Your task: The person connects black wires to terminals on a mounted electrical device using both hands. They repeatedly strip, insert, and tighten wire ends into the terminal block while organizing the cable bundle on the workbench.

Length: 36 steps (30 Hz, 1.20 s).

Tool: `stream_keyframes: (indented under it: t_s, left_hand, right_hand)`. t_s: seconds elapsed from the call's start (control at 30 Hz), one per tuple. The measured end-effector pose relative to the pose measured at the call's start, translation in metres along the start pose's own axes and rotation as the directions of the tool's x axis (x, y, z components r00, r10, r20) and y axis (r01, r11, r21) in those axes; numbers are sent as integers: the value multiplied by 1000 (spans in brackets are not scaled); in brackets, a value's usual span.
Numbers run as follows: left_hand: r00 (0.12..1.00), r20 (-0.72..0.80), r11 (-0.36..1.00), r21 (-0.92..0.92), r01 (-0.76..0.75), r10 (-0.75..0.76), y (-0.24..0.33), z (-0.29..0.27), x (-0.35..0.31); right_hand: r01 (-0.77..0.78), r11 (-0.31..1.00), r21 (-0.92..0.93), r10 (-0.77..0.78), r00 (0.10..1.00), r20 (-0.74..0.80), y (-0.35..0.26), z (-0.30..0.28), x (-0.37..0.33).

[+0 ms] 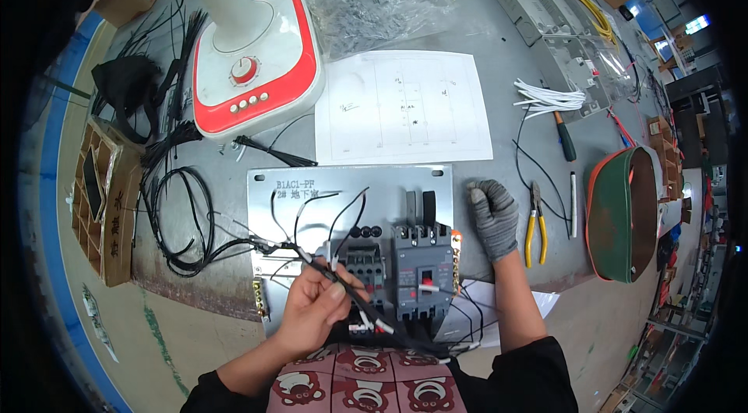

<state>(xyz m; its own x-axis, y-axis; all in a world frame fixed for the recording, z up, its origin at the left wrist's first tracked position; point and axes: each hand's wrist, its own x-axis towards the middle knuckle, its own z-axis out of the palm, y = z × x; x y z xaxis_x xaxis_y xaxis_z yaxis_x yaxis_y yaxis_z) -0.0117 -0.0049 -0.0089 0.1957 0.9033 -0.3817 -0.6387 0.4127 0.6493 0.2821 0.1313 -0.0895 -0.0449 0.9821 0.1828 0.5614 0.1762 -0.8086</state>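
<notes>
The left grip (318, 305), a bare hand, is closed around a bundle of black cables (366, 308) with some white sleeves (382, 326); the thumb presses on it from above. From this grip the bundle goes toward the right and nearer to the person, and another part of it extends to the left. Several thin black ends curve up just beyond the grip.

Below the left grip, and also beyond it, lies a silver metal plate (374, 183). Just to the right of this grip, a black contactor (365, 263) sits on the plate, partly covered by the cables. Farther to the right there is a dark grey circuit breaker (425, 269) with a red switch.

The right grip (493, 214), gloved in grey, is over the grey surface (467, 39), near the right edge of the plate. Its fingers are curled inward like a loose fist; I cannot tell whether something small is inside.

Near the right grip, on its right side, are pliers (530, 241) with yellow handles. Beyond them are a screwdriver (565, 140) and a bunch of white tubes (549, 97). Well to the right of this grip stands a green container (604, 210).

Beyond both grips lies a paper sheet (358, 132). Well to the left of the left grip is a divided cardboard box (117, 257).
</notes>
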Motion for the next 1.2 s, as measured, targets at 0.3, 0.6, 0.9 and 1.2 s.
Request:
stream_keyframes:
  t_s: [0.3,0.6,0.9,1.2]
  left_hand:
    - [997,73,999,26,24,-26,0,-10,1]
    - [999,19,995,91,28,-30,2,-4,3]
    - [999,27,997,77,30,-32,2,-8,0]
    - [998,56,998,63,23,-27,2,-8,1]
  right_hand:
    - [-15,1000,13,15,1000,21,3,-2,2]
    - [-23,999,23,23,1000,5,2,-2,2]
    - [-36,998,46,35,999,13,7,-2,0]
    - [-38,998,49,37,999,20,3,-3,2]
